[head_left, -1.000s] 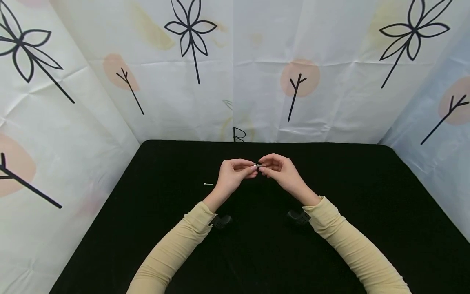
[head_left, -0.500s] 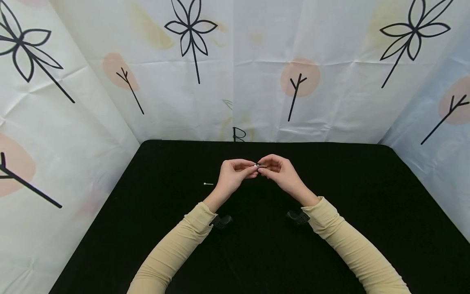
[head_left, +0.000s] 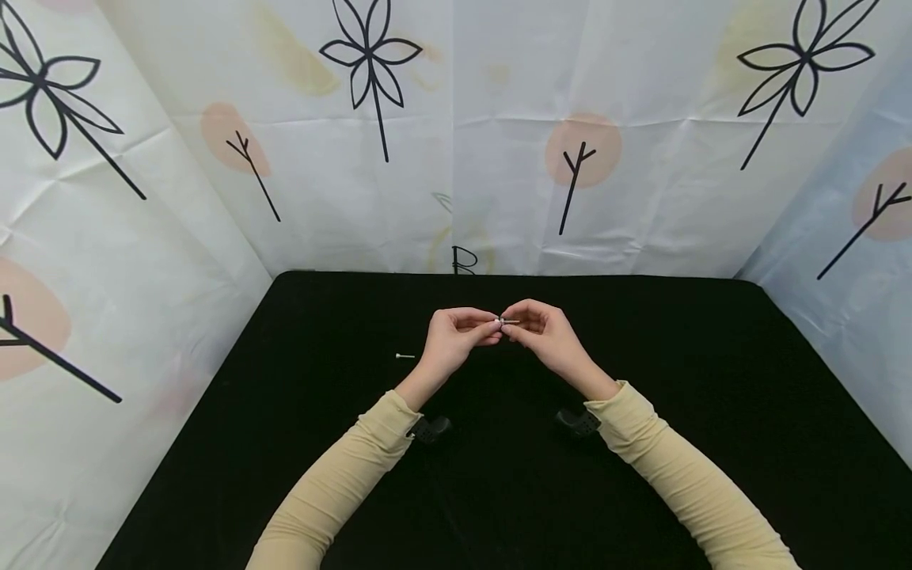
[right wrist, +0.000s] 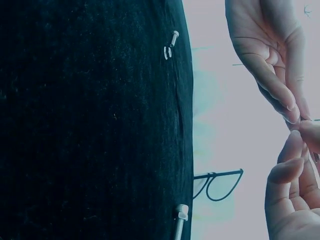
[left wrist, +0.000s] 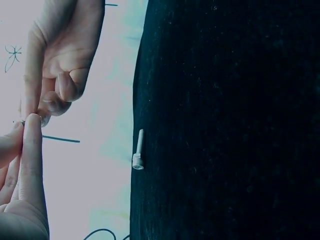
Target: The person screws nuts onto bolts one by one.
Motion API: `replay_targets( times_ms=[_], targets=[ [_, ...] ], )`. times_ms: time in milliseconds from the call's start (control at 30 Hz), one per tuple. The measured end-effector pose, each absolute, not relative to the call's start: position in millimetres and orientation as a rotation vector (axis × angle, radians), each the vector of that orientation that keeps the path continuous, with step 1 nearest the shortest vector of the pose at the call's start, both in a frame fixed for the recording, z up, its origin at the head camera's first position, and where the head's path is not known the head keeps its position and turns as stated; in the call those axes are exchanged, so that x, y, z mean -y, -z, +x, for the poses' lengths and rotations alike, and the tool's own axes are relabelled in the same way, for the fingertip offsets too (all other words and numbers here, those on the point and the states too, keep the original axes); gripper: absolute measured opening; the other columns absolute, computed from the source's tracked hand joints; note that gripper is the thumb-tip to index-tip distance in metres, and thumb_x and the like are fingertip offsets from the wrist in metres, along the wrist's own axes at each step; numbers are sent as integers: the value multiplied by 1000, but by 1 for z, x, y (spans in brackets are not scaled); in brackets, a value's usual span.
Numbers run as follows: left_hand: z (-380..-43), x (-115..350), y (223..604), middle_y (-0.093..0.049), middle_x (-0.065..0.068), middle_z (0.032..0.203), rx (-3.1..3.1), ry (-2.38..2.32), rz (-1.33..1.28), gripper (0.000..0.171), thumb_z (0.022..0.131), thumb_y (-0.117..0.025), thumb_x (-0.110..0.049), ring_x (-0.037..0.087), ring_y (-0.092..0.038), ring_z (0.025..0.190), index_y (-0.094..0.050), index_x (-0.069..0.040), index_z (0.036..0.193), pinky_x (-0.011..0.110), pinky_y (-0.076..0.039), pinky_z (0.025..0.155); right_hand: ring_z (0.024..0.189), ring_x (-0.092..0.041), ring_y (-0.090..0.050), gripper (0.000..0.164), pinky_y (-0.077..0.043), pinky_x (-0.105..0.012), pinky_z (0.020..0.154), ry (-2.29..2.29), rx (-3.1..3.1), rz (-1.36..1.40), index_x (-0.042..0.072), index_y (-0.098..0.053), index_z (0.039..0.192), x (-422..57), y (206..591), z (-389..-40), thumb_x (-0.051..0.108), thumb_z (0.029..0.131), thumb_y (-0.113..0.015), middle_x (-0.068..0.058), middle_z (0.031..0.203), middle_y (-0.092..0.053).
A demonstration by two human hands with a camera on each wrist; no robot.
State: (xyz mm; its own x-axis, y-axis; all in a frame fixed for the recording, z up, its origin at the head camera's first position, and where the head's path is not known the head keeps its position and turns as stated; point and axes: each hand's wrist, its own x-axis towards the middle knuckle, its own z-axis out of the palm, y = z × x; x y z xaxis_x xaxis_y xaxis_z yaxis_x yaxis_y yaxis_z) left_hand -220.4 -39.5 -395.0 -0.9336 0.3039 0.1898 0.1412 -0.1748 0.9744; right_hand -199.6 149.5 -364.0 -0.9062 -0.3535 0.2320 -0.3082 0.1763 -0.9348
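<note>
A small silver bolt (head_left: pixel 511 321) is held between both hands above the black table, its shank pointing right. My left hand (head_left: pixel 454 336) pinches its head end between thumb and index finger. Facing it, my right hand (head_left: pixel 545 332) has its thumb and index fingertips around the bolt close to the head, where a small wider collar shows. In both wrist views the fingertips cover most of the held bolt. Another bolt (head_left: pixel 404 356) lies on the table left of my left wrist; the left wrist view shows this bolt (left wrist: pixel 139 150) with a thick round head.
The right wrist view shows two thin pale rings (right wrist: pixel 167 53) near one bolt (right wrist: pixel 174 38), and a larger-looking bolt (right wrist: pixel 181 217) at the bottom. A black tablecloth (head_left: pixel 499 491) covers the table. Patterned white fabric (head_left: pixel 499 158) hangs behind and at the sides.
My right thumb and index fingertips have shifted very slightly at the bolt. Both hands otherwise keep their place, and the bolt on the table has not moved.
</note>
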Motion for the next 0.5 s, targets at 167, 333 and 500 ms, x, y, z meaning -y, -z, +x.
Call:
replay_targets(
  times_ms=[167, 333, 500],
  targets=[
    [-221, 39, 394, -69, 22, 96, -1940, -2255, 531, 21, 88, -68, -4, 30, -70, 85, -67, 11, 102, 38, -58, 78, 84, -42, -59, 19, -53, -47, 69, 1823, -2425, -639, -7, -63, 106, -150, 361, -199, 9, 97, -57, -25, 97, -64],
    [-217, 41, 387, -68, 25, 98, -1928, -2236, 528, 20, 89, -65, 0, 33, -69, 87, -65, 14, 103, 39, -58, 79, 85, -47, -58, 19, -53, -53, 72, 1863, -2397, -661, -9, -60, 108, -150, 363, -200, 6, 96, -58, -25, 97, -63],
    [-208, 42, 373, -68, 25, 97, -1930, -2219, 522, 19, 90, -64, 3, 34, -69, 88, -64, 17, 104, 39, -58, 80, 87, -46, -58, 17, -55, -45, 73, 1865, -2412, -712, -9, -60, 107, -150, 365, -200, 2, 94, -60, -22, 99, -64]
  ],
)
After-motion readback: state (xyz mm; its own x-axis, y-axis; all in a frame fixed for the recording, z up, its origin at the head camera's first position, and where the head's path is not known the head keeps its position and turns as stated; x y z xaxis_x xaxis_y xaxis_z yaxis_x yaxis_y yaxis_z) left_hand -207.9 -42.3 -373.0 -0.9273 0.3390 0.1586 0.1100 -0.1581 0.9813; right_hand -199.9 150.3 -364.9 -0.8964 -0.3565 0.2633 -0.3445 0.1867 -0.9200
